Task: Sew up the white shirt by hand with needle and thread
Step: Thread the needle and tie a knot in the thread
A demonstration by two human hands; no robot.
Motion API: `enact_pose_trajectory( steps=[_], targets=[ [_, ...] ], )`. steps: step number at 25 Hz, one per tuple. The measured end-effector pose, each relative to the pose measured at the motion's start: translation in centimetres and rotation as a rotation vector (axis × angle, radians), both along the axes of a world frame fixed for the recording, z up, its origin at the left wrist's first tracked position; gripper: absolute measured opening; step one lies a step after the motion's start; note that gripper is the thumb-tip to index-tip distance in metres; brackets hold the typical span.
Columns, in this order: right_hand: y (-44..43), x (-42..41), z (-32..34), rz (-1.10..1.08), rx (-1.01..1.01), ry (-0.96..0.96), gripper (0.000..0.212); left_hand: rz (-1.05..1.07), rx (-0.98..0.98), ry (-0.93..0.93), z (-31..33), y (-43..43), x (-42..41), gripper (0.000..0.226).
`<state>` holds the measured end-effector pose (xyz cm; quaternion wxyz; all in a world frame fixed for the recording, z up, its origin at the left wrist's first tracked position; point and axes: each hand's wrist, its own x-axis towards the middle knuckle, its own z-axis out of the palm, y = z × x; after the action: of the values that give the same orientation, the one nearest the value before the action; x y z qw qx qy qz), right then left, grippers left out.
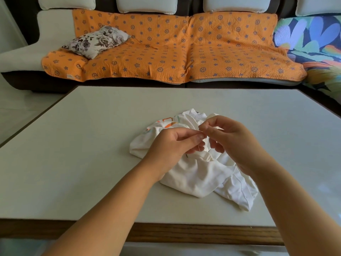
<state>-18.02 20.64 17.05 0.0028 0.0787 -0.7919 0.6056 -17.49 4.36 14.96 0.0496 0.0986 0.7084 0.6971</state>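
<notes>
Head cam — wide-angle, looks fwd & down, close over table, sofa beyond.

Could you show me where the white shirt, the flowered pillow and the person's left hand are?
white shirt (193,176): head view, on the plain cloth below the hands.
flowered pillow (96,41): head view, on its middle.
left hand (166,146): head view, on the middle of the hand.

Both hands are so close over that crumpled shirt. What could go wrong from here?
1. The left hand and right hand pinch a thread close together; a needle there, too small to see, could prick a finger.
2. The thread is pale against the white shirt, so a tangle might go unnoticed.
3. The shirt lies bunched on the table; a stitch could catch extra layers.
</notes>
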Motion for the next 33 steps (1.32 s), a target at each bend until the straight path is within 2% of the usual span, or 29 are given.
enact_pose_trajectory(
  steps=[3,5,9,15,19,22,23,25,27,28,30,33],
  targets=[
    [-0.2,0.1,0.0,0.053,-0.069,-0.013,0.018,0.004,0.183,-0.178,0.3,0.1,0.1,0.013],
    [-0.3,0.2,-0.2,0.103,-0.131,-0.095,0.027,0.037,0.3,-0.282,0.5,0.2,0.1,0.011],
    [-1.1,0.4,-0.6,0.177,-0.138,-0.181,0.027,0.145,0.279,-0.271,0.6,0.3,0.1,0.02],
    [-1.3,0.1,-1.2,0.101,-0.271,-0.171,0.014,0.089,0.313,-0.277,0.2,0.4,0.1,0.012],
    [-1.1,0.2,-1.1,0.09,-0.192,-0.113,0.017,-0.021,0.367,-0.316,0.4,-0.4,0.2,0.013],
    [-0.4,0.4,-0.5,0.018,0.139,0.049,0.012,-0.028,0.391,-0.3,1.0,-1.9,-0.3,0.035],
    [-0.2,0.5,-0.4,0.01,0.255,0.115,0.011,0.03,0.304,-0.227,1.2,-2.5,-0.4,0.037],
    [0.0,0.8,-0.2,0.025,0.465,0.249,0.01,0.175,-0.072,0.063,1.2,-3.0,-0.4,0.03],
    [-0.2,0.9,-0.3,0.067,0.607,0.368,0.009,0.16,-0.4,0.357,0.9,-2.9,-0.1,0.016],
    [-0.2,0.8,-0.4,0.083,0.64,0.4,0.008,0.108,-0.49,0.42,0.7,-2.7,-0.1,0.015],
    [-0.3,0.8,-0.4,0.092,0.671,0.404,0.009,0.026,-0.55,0.404,0.3,-2.4,0.0,0.02],
    [-0.4,0.9,-0.3,0.103,0.692,0.359,0.01,0.017,-0.516,0.297,0.4,-2.7,0.0,0.021]
  ],
)
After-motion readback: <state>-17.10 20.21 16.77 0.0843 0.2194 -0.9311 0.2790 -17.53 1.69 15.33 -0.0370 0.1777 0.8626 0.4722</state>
